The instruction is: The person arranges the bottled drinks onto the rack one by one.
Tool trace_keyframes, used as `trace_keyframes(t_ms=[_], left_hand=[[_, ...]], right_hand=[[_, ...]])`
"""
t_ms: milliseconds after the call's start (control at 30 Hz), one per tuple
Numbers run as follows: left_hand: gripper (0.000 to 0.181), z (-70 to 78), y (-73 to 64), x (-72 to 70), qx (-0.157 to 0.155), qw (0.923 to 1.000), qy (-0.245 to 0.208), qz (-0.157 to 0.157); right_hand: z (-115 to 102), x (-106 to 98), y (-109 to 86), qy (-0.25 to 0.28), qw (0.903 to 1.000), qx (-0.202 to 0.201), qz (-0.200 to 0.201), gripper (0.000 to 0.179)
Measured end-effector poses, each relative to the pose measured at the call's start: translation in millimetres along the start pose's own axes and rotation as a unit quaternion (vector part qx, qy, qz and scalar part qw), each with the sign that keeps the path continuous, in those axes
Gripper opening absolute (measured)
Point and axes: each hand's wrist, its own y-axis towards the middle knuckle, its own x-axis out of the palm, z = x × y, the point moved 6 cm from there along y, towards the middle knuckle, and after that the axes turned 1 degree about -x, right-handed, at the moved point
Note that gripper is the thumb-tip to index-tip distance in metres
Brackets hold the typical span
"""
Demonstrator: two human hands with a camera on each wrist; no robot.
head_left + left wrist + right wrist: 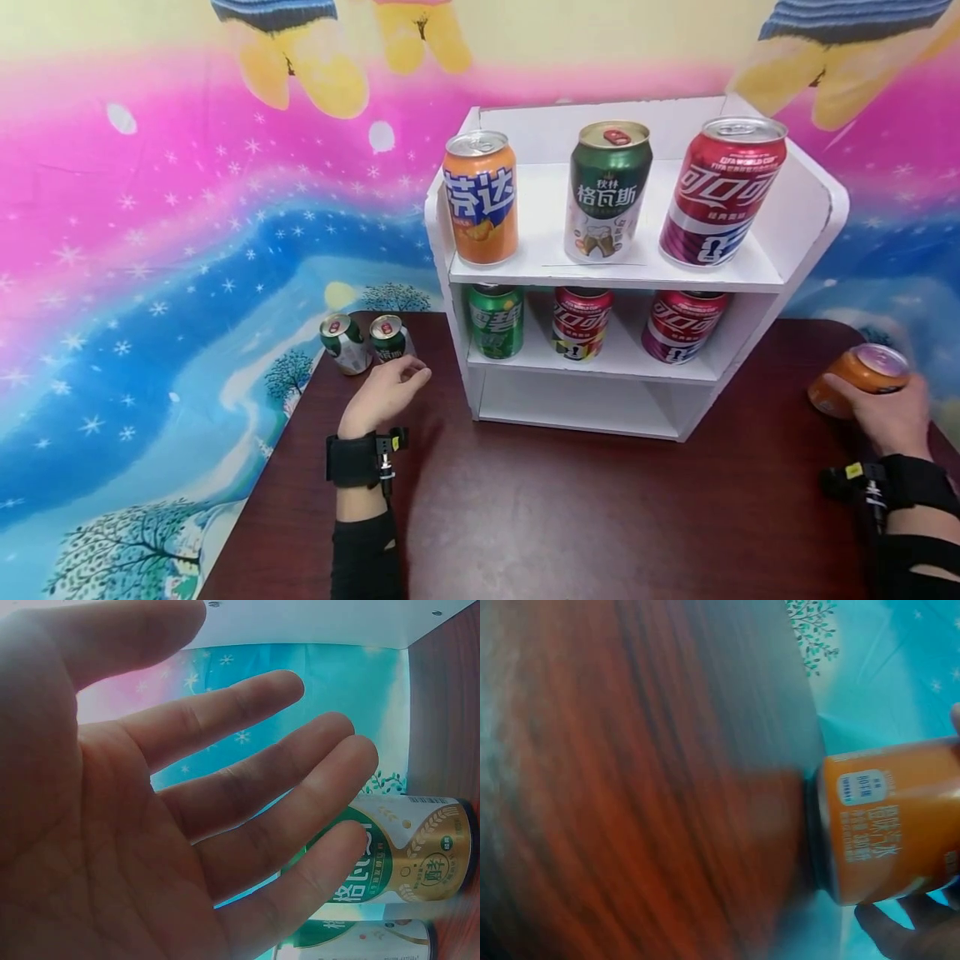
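My right hand (896, 417) grips an orange soda can (846, 382) at the table's right end, thumb on its near side. In the right wrist view the orange can (889, 825) has its base towards the dark wood, with fingertips under its side; whether it touches the table I cannot tell. On the left, my left hand (381, 398) holds nothing, and its fingers (247, 780) are spread and nearly straight. Just beyond it stand two green-and-white kvass cans (347, 350) (420, 851). Whether the hand touches them is unclear.
A white shelf (585, 429) stands mid-table. Its top level bears an orange can (483, 217), a green-and-white can (609, 196) and a red cola can (720, 196). Below are a green can (497, 325) and two red cola cans (581, 325). A patterned cloth (187, 250) hangs behind.
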Motion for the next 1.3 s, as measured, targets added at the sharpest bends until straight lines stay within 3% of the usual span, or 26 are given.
trace_keyframes(t_ms=[200,367,600,800,933,1100,1300], left_hand=[[0.033,-1.3,1.8,2.3,-0.003,1.0000,0.001,0.002],[0.033,-1.4,1.8,3.3,-0.004,1.0000,0.005,-0.002],[0.033,1.3,2.1,3.3,0.004,1.0000,0.002,-0.005],[0.033,1.3,1.0,5.2,0.002,1.0000,0.003,-0.007],[0.031,2.5,1.0,6.0,0.006,0.9999,0.004,-0.009],[0.031,5.8,1.9,4.0,0.015,0.9999,-0.001,-0.002],[0.031,4.4,1.4,4.6,0.007,0.9999,0.006,-0.006]], right_hand=[[5,4,5.3,0.033,0.9991,0.028,0.002,0.100],[4,3,7.6,0.019,0.9993,0.031,-0.002,0.101],[-8,2,-6.5,-0.028,0.9991,-0.009,-0.029,0.098],[-18,3,-29.6,-0.054,0.9969,-0.035,-0.045,0.100],[-37,4,-48.1,-0.057,0.9935,-0.082,-0.054,0.096],[-66,6,-75.0,-0.081,0.9830,-0.147,-0.074,0.089],[-84,6,-116.5,-0.080,0.9734,-0.183,-0.112,0.084]])
